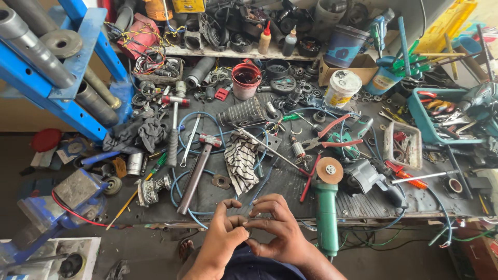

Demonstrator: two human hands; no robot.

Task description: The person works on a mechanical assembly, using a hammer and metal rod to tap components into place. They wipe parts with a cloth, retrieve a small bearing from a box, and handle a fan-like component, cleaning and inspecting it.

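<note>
My left hand (222, 236) and my right hand (277, 228) meet at the near edge of a cluttered workbench (363, 205). Their fingertips pinch a small dark part (244, 224) between them; it is too small to make out its shape. Just beyond my hands lie a black-and-white striped rag (240, 158), a blue cable (181, 179) looping over the bench, and a green angle grinder (327, 202) to the right.
Two hammers (196, 168) lie left of the rag. A blue vise (72, 199) sits at the near left, and a blue press frame (67, 62) stands at the far left. A teal tray of pliers (446, 116), a red tub (245, 80) and many loose parts crowd the bench.
</note>
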